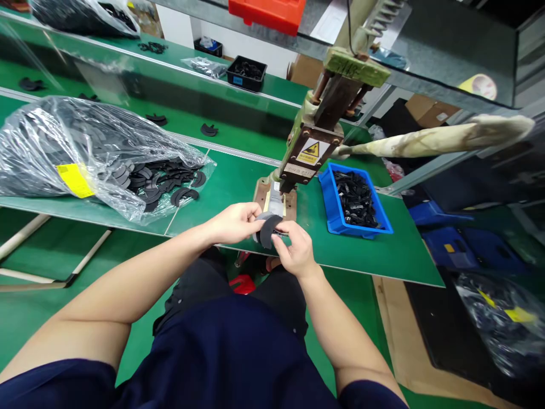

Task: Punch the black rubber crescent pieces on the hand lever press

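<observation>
Between my two hands, just in front of the hand press (pixel 313 130), are dark curved plastic pieces (pixel 269 230), one overlapping another greyer one. My left hand (pixel 238 221) pinches them from the left, fingers closed at the upper edge. On the other side my right hand (pixel 294 245) grips the darker crescent with thumb and fingertips. Behind the hands sits the press base (pixel 290 210) with a light metal fixture on it. How many pieces are stacked in my grip I cannot tell.
At left, a clear plastic bag (pixel 55 136) spills curved black parts (pixel 149 184) onto the green bench (pixel 238 170). A blue bin (pixel 336 223) of small black parts stands right of the press. The press lever (pixel 438 139) sticks out to the right. Behind runs a green belt (pixel 238 122) with scattered parts.
</observation>
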Tool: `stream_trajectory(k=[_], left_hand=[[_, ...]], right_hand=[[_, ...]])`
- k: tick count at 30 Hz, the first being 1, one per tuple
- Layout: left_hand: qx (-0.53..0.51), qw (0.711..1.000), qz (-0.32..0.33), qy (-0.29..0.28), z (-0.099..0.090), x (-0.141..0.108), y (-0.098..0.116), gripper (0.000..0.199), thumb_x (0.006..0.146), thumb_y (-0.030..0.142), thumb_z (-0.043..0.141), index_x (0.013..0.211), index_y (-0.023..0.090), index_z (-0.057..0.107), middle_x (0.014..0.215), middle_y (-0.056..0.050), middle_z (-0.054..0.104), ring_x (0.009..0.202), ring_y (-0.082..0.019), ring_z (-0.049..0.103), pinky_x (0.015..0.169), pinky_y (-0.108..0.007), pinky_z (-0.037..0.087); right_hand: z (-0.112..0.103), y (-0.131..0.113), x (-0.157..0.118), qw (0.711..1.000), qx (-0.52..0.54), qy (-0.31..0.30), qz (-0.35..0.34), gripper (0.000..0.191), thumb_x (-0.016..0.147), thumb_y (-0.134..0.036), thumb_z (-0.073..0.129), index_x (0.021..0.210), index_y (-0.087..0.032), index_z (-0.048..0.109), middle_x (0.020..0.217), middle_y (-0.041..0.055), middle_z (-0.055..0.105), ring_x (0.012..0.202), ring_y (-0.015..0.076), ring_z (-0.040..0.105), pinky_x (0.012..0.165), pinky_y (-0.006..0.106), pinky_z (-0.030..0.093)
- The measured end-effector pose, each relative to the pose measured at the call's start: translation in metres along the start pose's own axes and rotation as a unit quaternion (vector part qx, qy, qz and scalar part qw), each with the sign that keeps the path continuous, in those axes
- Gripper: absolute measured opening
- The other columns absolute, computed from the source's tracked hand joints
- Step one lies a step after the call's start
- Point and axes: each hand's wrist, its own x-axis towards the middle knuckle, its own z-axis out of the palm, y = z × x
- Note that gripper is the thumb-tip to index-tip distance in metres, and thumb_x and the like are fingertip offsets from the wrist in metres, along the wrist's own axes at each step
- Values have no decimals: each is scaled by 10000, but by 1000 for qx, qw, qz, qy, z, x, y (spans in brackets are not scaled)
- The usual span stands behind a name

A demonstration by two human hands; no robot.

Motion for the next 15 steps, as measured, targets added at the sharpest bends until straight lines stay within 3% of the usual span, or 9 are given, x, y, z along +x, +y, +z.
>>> stream_trajectory(k=[3,7,10,15], left_hand=[[34,998,28,39,3,-3,2,313,932,491,720,879,224,566,675,25,587,565,-127,515,541,-261,380],[179,959,160,149,4,-12,16,251,960,459,704,953,216,642,901,-26,648,803,-166,602,751,-299,477],[231,945,212,99,8,-16,21,305,995,452,659,818,205,632,854,-23,622,843,-176,590,791,-307,462],[121,986,115,22,16,-7,12,461,1016,490,598,677,194,500,705,22,496,643,-122,460,603,-267,366]], right_hand=[[0,0,-2,1000,-9,4,-19,190,941,-226,662,1130,-241,680,1032,77,763,959,201,714,874,385,595],[-1,2,-4,999,-14,31,-28,211,940,-187,657,1146,-231,676,1028,72,756,952,187,706,857,364,588],[0,3,-6,998,-11,45,-39,226,928,-177,670,1145,-237,678,1018,61,755,950,184,705,856,361,588],[3,0,-8,997,-5,65,-40,223,917,-173,674,1130,-239,681,1006,58,749,918,183,696,828,366,579]])
